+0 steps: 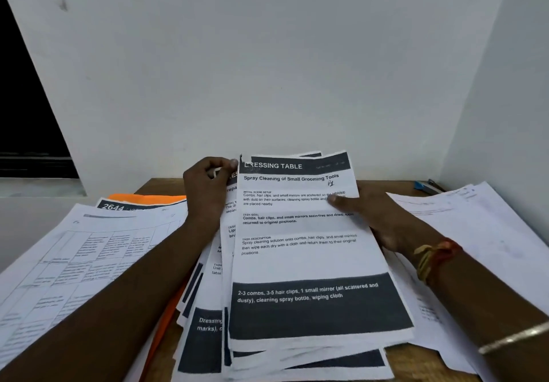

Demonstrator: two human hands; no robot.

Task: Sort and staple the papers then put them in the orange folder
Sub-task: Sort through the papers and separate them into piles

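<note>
A stack of printed sheets (300, 262) lies in the middle of the wooden table; its top sheet is headed "DRESSING TABLE". My left hand (208, 191) pinches the top left corner of the sheets between thumb and fingers. My right hand (380, 221) holds the stack's right edge, thumb lying on the top sheet, fingers hidden under the paper. The orange folder (148, 199) lies at the left, mostly covered by white table-printed sheets (74, 257), with an orange edge showing lower down. A blue stapler (427, 187) sits at the far right by the wall.
More white sheets (475, 227) spread over the right side of the table. A white wall stands close behind the table (154, 187), and another closes the right side. A dark opening is at the far left.
</note>
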